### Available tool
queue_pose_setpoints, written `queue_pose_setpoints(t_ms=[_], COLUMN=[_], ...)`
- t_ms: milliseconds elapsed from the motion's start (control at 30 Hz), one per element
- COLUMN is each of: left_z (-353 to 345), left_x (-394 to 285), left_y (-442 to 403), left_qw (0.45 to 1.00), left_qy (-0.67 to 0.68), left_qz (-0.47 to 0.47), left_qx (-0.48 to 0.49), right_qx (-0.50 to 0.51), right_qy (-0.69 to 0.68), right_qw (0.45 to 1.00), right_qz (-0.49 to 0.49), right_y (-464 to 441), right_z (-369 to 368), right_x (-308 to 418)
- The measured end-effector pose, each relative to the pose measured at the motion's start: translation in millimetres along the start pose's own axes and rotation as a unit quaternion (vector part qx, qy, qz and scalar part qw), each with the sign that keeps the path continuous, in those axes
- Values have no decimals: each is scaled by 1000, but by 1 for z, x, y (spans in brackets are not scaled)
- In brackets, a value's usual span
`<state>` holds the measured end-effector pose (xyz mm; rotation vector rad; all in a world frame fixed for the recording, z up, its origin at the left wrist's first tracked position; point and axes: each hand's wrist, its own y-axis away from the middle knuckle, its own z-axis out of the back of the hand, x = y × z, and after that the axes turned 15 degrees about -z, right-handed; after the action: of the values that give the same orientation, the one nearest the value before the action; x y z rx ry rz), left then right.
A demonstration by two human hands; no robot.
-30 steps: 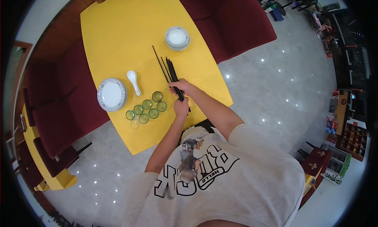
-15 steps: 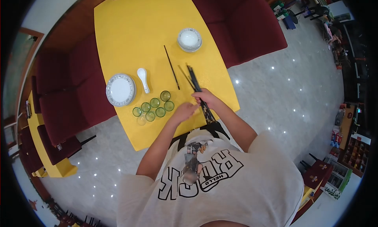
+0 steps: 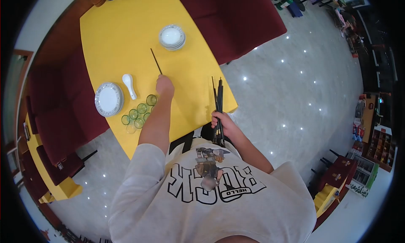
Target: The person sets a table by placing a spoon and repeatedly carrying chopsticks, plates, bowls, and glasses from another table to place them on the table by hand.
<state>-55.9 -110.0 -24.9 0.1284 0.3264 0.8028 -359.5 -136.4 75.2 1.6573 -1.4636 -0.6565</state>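
My left hand (image 3: 165, 86) reaches over the yellow table, its fingers closed at the lower end of a single black chopstick (image 3: 155, 60). The hand covers that end; the upper part of the stick lies in view. Near the table's front right edge, my right hand (image 3: 220, 120) is wrapped round a bundle of black chopsticks (image 3: 219, 97), whose tips point away from me and spread slightly. Several green glasses (image 3: 141, 108) stand left of my left forearm, which hides some of them. A white spoon (image 3: 129, 87) lies beyond the glasses.
Stacked patterned plates (image 3: 109, 99) stand at the table's left edge, and stacked bowls (image 3: 172, 36) farther back on the right. Dark red seats (image 3: 236, 23) flank the yellow table (image 3: 114, 36). Small items sit at its far end.
My left hand has left the bundle and moved forward and left to the single chopstick. My right hand has carried the bundle right, and it now points more upright in view. The camera view has shifted.
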Motion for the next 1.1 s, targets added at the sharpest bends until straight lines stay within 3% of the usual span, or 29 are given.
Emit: queue_pose_setpoints(t_ms=[67, 133, 267, 333, 433, 467, 533, 633, 667, 733, 800, 833, 900, 967, 1000, 1067, 1100], left_z=[9, 31, 3, 26, 46, 48, 51, 62, 69, 90, 94, 93, 98, 114, 120, 108, 105], left_x=[-8, -17, -33, -65, -90, -93, -94, -94, -92, -84, -66, -72, -89, -106, -122, -126, -129], left_y=[16, 42, 133, 189, 224, 229, 234, 239, 239, 231, 212, 204, 187, 174, 168, 150, 145], left_qw=[1000, 988, 966, 925, 913, 915, 957, 962, 963, 988, 917, 917, 797, 731, 737, 743, 748], left_qy=[15, 90, 239, 367, 395, 396, 268, 252, 248, 154, 397, 397, 593, 670, 656, 654, 651], left_qz=[13, 39, -84, -66, -52, -36, -107, -107, -102, -12, 47, 43, -89, -126, -140, -124, -103], left_qx=[-8, 118, 44, 72, 81, 69, 1, 10, 8, -27, -13, -12, -71, -4, -76, -75, -75], right_qx=[-7, -20, -42, -41, -14, 14, 51, 82, 105, 106, 99, 96, 128, 107, 62, 16, -1], right_qy=[14, 53, 75, 110, 200, 214, 240, 302, 337, 367, 411, 410, 373, 441, 486, 526, 506], right_qw=[1000, 998, 996, 993, 979, 977, 969, 950, 933, 919, 898, 899, 894, 817, 793, 767, 747], right_qz=[4, 6, 6, 9, 15, 8, -21, 11, 69, 92, 121, 123, 215, 355, 362, 367, 431], right_y=[1, -5, -24, -37, -46, -47, -34, -47, -55, -44, -30, -25, -20, -21, -26, -39, -44], right_z=[-4, -9, -22, -29, -36, -39, -49, -36, -31, -33, -35, -35, -43, -51, -52, -54, -58], right_x=[8, 17, 29, 30, 24, 21, 18, 11, 9, 15, 21, 20, 21, 26, 32, 40, 43])
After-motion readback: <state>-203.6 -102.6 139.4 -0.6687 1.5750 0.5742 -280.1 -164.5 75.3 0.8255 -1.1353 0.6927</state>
